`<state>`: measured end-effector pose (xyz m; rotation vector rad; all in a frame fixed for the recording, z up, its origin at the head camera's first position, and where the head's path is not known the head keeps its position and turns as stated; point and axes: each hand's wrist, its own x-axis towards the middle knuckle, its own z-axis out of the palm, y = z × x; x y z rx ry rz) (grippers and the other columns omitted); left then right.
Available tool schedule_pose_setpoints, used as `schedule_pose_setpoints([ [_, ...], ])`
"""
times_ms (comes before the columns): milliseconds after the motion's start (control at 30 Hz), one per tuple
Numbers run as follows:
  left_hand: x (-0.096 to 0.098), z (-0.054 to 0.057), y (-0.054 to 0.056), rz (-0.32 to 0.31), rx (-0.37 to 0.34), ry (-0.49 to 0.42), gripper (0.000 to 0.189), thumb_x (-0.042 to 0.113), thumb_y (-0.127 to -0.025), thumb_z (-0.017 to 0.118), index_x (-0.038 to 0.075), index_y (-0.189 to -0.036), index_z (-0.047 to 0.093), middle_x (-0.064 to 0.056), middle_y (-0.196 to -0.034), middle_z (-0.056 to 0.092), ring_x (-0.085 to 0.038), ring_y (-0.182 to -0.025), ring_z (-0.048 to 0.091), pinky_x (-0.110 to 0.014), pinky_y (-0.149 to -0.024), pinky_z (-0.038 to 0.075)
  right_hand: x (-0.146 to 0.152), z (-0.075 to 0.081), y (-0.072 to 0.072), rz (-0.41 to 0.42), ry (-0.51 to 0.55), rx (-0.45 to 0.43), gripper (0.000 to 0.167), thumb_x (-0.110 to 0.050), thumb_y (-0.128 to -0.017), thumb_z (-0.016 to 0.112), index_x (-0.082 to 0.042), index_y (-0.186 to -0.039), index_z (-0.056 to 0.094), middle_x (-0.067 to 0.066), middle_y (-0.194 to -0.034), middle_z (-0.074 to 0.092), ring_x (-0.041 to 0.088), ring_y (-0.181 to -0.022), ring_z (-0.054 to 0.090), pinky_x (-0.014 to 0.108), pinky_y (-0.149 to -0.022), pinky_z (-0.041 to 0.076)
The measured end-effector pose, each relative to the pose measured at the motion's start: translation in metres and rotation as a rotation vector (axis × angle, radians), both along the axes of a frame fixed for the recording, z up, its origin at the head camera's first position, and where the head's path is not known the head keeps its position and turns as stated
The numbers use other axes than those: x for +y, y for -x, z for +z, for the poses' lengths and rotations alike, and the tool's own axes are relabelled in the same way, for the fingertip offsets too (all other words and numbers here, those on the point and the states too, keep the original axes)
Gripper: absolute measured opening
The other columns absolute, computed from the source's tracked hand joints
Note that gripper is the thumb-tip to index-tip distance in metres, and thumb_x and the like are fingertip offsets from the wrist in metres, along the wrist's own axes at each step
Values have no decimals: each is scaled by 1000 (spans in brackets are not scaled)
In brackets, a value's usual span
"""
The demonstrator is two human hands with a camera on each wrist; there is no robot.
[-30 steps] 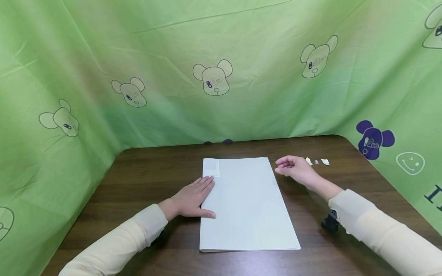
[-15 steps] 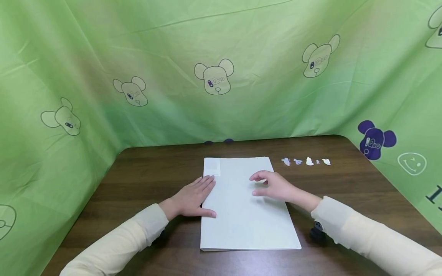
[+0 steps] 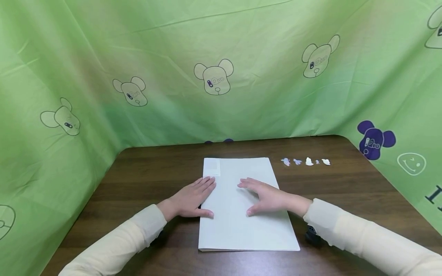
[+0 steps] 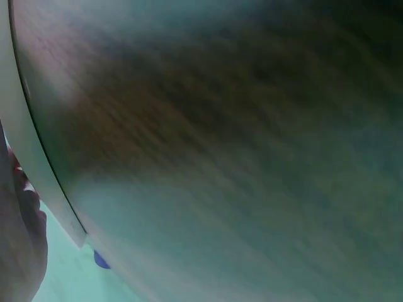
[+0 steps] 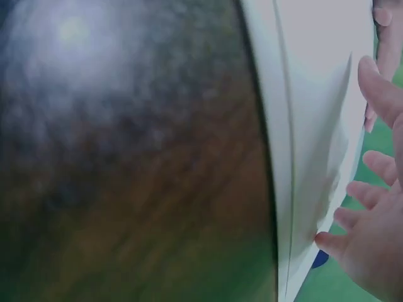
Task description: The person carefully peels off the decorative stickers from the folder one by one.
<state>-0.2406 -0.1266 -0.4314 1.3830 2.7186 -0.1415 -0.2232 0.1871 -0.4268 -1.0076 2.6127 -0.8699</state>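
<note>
A large white folder (image 3: pixel 248 234) lies flat on the dark wooden table, with a small pale label (image 3: pixel 211 167) at its upper left corner. My left hand (image 3: pixel 191 196) rests on its left edge, fingers straight and thumb apart. Over the folder's right half is my right hand (image 3: pixel 264 195), fingers extended and thumb spread, holding nothing. A shadow falls under it; whether its fingertips touch the cover I cannot tell. The right wrist view shows that hand (image 5: pixel 374 233) beside the folder's layered edge (image 5: pixel 283 157). The left wrist view catches only part of the left hand (image 4: pixel 22 251).
Right of the folder's top, several small cut-outs lie in a row, among them a purple one (image 3: pixel 286 161) and white ones (image 3: pixel 309 161). The brown table (image 3: pixel 148 168) meets a green cloth (image 3: pixel 172 115) printed with cartoon heads at the back and sides.
My right hand has come left and nearer from beside the small cut-outs to over the folder, its fingers straightening. The purple cut-outs it covered now show. The left hand has stayed put.
</note>
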Motion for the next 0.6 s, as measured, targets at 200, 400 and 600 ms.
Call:
schedule_pose_setpoints([
  [200,-8,4,-1,-51,-38,-42,105,76,-85,46,5,-155,16,-11,-162,10,-23,-148,4,-35,-117,8,-1,-1,-2,45,-77,-14,87,-42,-79,80,-2,-145,42,23,-154,29,45,-142,16,60,-111,15],
  [400,-16,8,-1,-105,-70,-102,111,77,-76,59,8,-155,24,-13,-161,14,-24,-147,9,-40,-117,13,0,-1,-2,70,-100,-16,84,-42,-81,78,-1,-145,43,21,-155,27,44,-143,14,59,-112,13],
  [600,-20,8,-1,-104,-101,-101,119,82,-66,63,13,-155,24,-10,-162,11,-21,-148,6,-40,-117,11,1,-2,-1,81,-107,-13,82,-44,-81,77,-2,-144,45,20,-155,28,43,-143,14,59,-112,12],
])
